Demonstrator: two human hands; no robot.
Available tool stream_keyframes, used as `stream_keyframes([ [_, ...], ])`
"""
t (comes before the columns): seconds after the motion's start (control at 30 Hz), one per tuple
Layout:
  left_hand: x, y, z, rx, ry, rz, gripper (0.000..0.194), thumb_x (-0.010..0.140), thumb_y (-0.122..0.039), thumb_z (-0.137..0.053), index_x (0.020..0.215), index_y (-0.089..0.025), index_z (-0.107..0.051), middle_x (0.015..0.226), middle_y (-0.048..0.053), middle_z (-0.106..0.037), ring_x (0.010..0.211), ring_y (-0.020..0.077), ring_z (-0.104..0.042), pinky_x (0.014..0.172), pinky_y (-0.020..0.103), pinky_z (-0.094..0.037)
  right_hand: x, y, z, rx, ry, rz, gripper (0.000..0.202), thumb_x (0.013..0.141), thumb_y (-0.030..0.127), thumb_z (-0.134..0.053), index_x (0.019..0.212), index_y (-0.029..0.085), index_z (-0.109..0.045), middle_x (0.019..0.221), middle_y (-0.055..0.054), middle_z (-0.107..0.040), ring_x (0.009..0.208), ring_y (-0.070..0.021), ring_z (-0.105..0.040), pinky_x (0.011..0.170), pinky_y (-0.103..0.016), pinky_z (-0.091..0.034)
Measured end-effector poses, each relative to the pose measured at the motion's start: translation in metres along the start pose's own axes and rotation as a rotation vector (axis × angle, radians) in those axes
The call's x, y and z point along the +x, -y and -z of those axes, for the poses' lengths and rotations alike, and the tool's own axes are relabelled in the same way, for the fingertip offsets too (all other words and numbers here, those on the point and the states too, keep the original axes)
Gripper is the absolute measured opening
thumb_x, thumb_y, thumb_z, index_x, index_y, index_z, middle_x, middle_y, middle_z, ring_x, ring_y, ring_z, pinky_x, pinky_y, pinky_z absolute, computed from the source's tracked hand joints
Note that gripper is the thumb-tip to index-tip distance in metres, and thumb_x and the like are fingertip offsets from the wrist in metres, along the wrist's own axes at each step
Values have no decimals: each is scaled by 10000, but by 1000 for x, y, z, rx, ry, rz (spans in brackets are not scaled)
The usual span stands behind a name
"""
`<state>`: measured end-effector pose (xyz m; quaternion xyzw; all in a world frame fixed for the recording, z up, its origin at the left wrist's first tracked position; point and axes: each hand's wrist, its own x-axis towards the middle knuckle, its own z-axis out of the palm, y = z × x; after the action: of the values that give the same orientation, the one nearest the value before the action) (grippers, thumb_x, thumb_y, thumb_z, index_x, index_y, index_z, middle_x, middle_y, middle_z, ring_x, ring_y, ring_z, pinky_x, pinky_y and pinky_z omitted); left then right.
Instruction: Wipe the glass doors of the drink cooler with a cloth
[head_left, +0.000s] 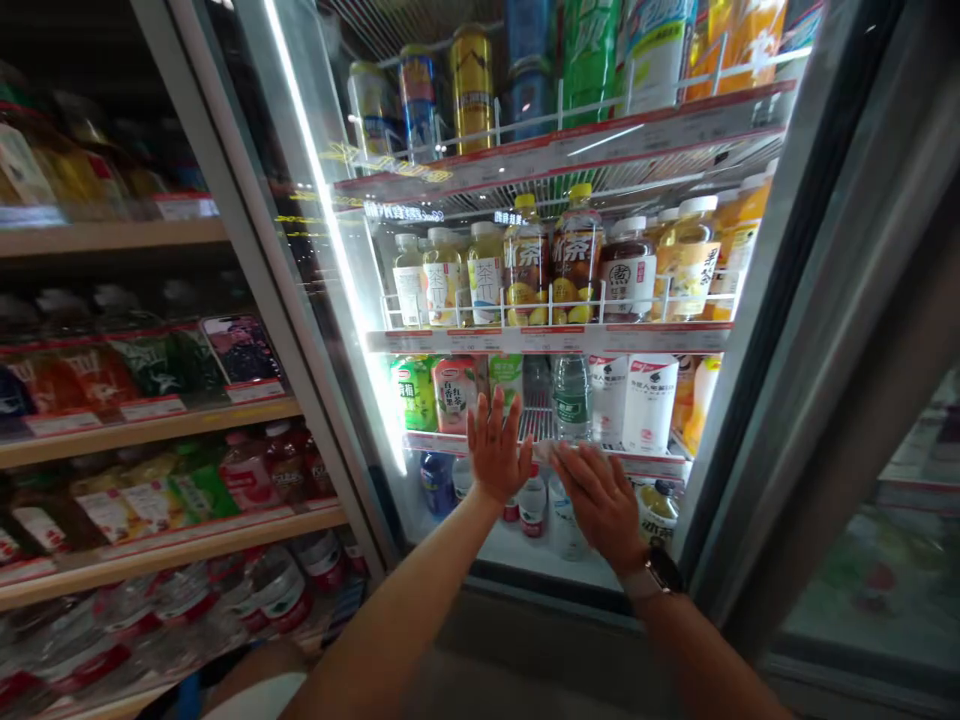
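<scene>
Directly ahead is the glass door [517, 575] of a lit drinks cooler. My left hand [495, 455] lies against it with its fingers stretched upward and apart, holding nothing. To its right, my right hand [600, 500] presses on the same glass, fingers close together and pointing up and left. A thin white cloth or tissue [546, 451] pokes out from under those fingertips; most of it is hidden by the hand. On my right wrist sits a dark watch [661, 568]. Behind the glass stand a green-labelled water bottle [571, 398] and white cartons [649, 405].
Bottles and cans fill the cooler's wire-fronted shelves [547, 342]. An open wooden shelf unit [150, 425] with more bottles stands on the left, and a phone-like object [241, 350] leans there. A metal frame [817, 380] runs down the right side.
</scene>
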<state>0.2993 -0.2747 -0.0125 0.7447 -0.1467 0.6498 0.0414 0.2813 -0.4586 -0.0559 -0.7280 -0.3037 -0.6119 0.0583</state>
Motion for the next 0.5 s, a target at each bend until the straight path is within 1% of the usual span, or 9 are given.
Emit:
stream_keyframes([
  [0.07, -1, 0, 0, -4, 2, 6, 653, 947, -309, -419, 1546, -181, -194, 1591, 115, -276, 1500, 272, -133, 1209, 485, -170, 15, -20, 7, -52, -104, -160, 485, 919, 102, -513, 1369, 281, -545, 1380, -47, -593, 1389, -228, -424, 1206, -482, -245],
  [0.13, -1, 0, -1, -16, 2, 15, 658, 942, -309, -422, 1547, -190, -192, 1587, 110, -286, 1497, 277, -151, 1209, 494, -167, 31, -40, 13, -89, -245, -314, 526, 911, 129, -524, 1417, 269, -493, 1458, -80, -512, 1419, -290, -371, 1191, -585, -226],
  [0.17, -1, 0, -1, -24, 2, 18, 658, 942, -310, -422, 1547, -194, -191, 1587, 108, -285, 1496, 277, -157, 1211, 497, -163, 38, -47, 14, -97, -309, -367, 533, 909, 142, -523, 1428, 257, -480, 1482, -97, -480, 1426, -317, -353, 1176, -627, -224],
  [0.23, -2, 0, -1, -36, 9, 25, 655, 944, -308, -423, 1547, -199, -192, 1589, 104, -282, 1495, 278, -160, 1212, 499, -159, 46, -52, 14, -88, -380, -412, 536, 908, 152, -515, 1436, 230, -470, 1480, -124, -475, 1418, -341, -360, 1147, -658, -259],
  [0.27, -2, 0, -1, -39, 15, 27, 653, 945, -308, -424, 1547, -200, -194, 1589, 104, -281, 1496, 279, -159, 1212, 499, -161, 47, -49, 13, -74, -389, -410, 534, 909, 146, -510, 1436, 223, -470, 1456, -130, -502, 1406, -335, -382, 1139, -645, -291],
  [0.33, -3, 1, -1, -34, 24, 28, 645, 950, -307, -419, 1545, -198, -198, 1587, 106, -285, 1496, 280, -158, 1211, 499, -166, 40, -33, 6, -38, -340, -354, 525, 911, 117, -507, 1424, 226, -483, 1379, -118, -581, 1373, -293, -441, 1143, -573, -338],
  [0.37, -3, 1, -1, -28, 26, 29, 637, 954, -306, -409, 1545, -197, -199, 1586, 106, -287, 1496, 278, -158, 1210, 499, -169, 34, -22, 1, -19, -281, -297, 513, 913, 101, -503, 1407, 237, -501, 1339, -98, -617, 1353, -263, -471, 1154, -528, -343],
  [0.47, -4, 2, -1, -21, 28, 23, 610, 968, -297, -364, 1545, -197, -195, 1588, 101, -287, 1499, 269, -148, 1208, 493, -175, 4, 14, -12, 46, -57, -47, 449, 935, 88, -459, 1327, 274, -575, 1260, -34, -677, 1288, -181, -541, 1181, -412, -324],
  [0.5, -4, 3, -1, -27, 26, 20, 604, 970, -292, -355, 1545, -197, -194, 1589, 99, -285, 1499, 266, -145, 1209, 491, -172, -6, 22, -15, 67, -3, 23, 435, 943, 92, -440, 1307, 277, -591, 1253, -24, -682, 1270, -164, -556, 1180, -386, -325],
])
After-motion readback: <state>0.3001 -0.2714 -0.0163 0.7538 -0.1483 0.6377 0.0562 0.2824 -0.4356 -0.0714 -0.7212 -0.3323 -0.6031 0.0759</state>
